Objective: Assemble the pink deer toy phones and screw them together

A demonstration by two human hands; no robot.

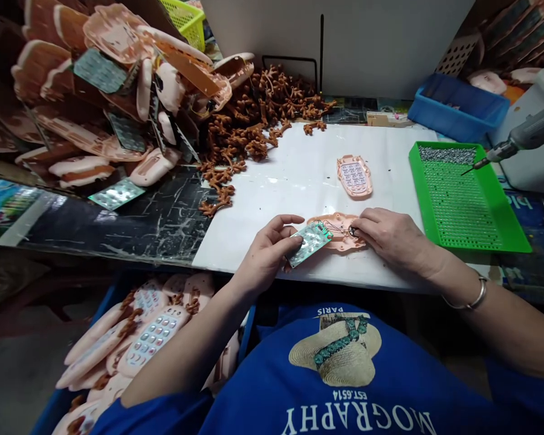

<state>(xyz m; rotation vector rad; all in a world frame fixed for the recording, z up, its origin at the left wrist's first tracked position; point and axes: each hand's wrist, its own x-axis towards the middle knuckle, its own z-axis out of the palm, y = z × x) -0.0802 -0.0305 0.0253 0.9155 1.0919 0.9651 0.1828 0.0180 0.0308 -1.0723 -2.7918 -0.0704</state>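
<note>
My left hand (268, 249) grips a green circuit board (312, 243) between thumb and fingers, tilted over the left end of a pink toy-phone half shell (344, 244). Thin dark wires run from the board into the shell's open inside. At the shell's right end, the fingers of my right hand (392, 237) pinch a small round dark part (352, 231), mostly covered by the fingertips. Farther back on the white work surface (272, 193) lies a second pink half shell (354, 176) with a pale keypad set in it.
Brown molded pieces (258, 115) heap up at the back left, beside piled pink shells and boards (118, 109). A green tray (471, 205) of screws stands right, under an electric screwdriver (521, 139). Behind it sits a blue bin (457, 109). Assembled toy phones (152, 338) fill a crate below left.
</note>
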